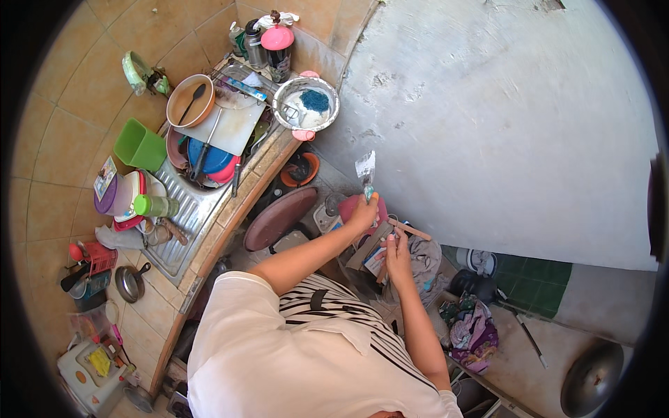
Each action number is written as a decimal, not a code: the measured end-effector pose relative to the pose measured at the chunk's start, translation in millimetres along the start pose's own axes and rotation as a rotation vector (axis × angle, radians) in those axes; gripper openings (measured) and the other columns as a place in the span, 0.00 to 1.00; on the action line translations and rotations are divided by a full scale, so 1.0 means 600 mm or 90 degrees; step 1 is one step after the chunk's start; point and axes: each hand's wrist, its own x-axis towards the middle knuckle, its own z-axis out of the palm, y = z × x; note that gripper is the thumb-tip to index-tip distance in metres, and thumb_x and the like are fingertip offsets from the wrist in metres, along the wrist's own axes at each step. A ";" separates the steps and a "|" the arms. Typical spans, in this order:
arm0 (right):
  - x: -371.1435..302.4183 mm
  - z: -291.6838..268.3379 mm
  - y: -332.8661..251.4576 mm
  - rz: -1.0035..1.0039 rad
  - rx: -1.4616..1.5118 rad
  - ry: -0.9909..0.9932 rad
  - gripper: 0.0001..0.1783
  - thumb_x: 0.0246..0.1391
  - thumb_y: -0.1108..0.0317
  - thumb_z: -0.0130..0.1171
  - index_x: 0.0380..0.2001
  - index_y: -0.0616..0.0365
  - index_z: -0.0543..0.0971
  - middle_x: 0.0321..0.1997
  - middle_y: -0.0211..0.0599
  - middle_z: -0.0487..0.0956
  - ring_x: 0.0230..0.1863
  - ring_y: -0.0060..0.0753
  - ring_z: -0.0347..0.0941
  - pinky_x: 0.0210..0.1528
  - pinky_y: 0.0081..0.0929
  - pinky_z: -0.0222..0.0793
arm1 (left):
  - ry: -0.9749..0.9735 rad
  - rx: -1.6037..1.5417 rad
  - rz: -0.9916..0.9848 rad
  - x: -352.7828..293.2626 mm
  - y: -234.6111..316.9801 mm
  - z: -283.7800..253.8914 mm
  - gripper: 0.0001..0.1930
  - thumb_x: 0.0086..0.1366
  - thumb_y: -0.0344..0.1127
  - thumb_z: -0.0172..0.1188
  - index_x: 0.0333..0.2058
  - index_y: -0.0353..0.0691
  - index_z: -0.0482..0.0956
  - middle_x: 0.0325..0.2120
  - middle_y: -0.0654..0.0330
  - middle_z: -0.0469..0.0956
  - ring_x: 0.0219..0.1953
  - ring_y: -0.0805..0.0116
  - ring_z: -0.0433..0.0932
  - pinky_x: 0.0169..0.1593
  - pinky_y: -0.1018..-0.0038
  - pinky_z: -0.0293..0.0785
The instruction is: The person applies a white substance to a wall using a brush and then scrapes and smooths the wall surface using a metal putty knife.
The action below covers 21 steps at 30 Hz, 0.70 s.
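My left hand (pixel 364 212) is closed round the handle of a putty knife (pixel 366 168). Its blade points up beside the pale plastered wall (pixel 488 125) and is smeared with white. Lower and to the right, my right hand (pixel 398 256) is raised with its fingers apart and seems to hold nothing. Just beyond its fingertips lies a flat wooden stick (pixel 411 229) above a heap of boxes and cloth. On the counter's far corner, a pot (pixel 306 104) with pink handles holds white material and a blue-green scouring pad.
To the left runs a tiled counter with a steel sink (pixel 182 221) full of dishes, a white cutting board (pixel 233 129) and a green bin (pixel 139 145). Below are a brown round lid (pixel 281 218) and an orange pot (pixel 300 169). A wok lid (pixel 592 377) lies at lower right.
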 end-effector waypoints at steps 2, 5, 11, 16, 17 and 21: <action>-0.008 -0.027 0.065 0.039 0.047 -0.008 0.26 0.74 0.51 0.44 0.63 0.57 0.65 0.38 0.39 0.76 0.27 0.27 0.78 0.23 0.23 0.71 | 0.069 0.069 0.078 0.035 0.017 0.011 0.19 0.76 0.49 0.47 0.50 0.37 0.66 0.28 0.61 0.71 0.19 0.73 0.70 0.17 0.73 0.64; -0.035 -0.050 0.125 0.088 0.082 -0.018 0.26 0.73 0.49 0.45 0.61 0.58 0.66 0.38 0.40 0.77 0.27 0.28 0.79 0.23 0.23 0.71 | 0.202 0.091 0.216 0.120 0.031 0.002 0.22 0.76 0.47 0.47 0.59 0.39 0.61 0.26 0.61 0.70 0.17 0.73 0.68 0.18 0.73 0.65; -0.144 -0.120 0.314 0.249 0.123 0.101 0.24 0.72 0.50 0.47 0.58 0.59 0.67 0.37 0.40 0.78 0.25 0.31 0.80 0.24 0.25 0.73 | 0.139 -0.111 0.143 0.108 0.143 0.088 0.33 0.77 0.49 0.43 0.74 0.49 0.45 0.26 0.57 0.72 0.16 0.69 0.67 0.18 0.71 0.65; -0.193 -0.162 0.380 0.270 0.139 0.120 0.23 0.72 0.51 0.49 0.57 0.59 0.67 0.37 0.40 0.79 0.26 0.32 0.80 0.25 0.27 0.74 | 0.107 -0.194 0.156 0.133 0.184 0.102 0.32 0.76 0.42 0.40 0.75 0.51 0.44 0.26 0.62 0.66 0.16 0.75 0.63 0.17 0.75 0.61; -0.201 -0.167 0.381 0.271 0.143 0.130 0.23 0.72 0.51 0.49 0.57 0.59 0.66 0.37 0.41 0.79 0.26 0.32 0.80 0.25 0.27 0.74 | 0.106 -0.192 0.157 0.138 0.188 0.103 0.31 0.76 0.42 0.40 0.75 0.51 0.44 0.26 0.62 0.66 0.16 0.75 0.62 0.17 0.75 0.61; -0.206 -0.182 0.379 0.308 0.171 0.176 0.26 0.71 0.53 0.51 0.60 0.63 0.65 0.38 0.45 0.80 0.25 0.35 0.80 0.24 0.28 0.75 | 0.074 -0.204 0.167 0.164 0.195 0.102 0.30 0.76 0.42 0.38 0.75 0.51 0.46 0.25 0.63 0.66 0.16 0.75 0.61 0.17 0.76 0.60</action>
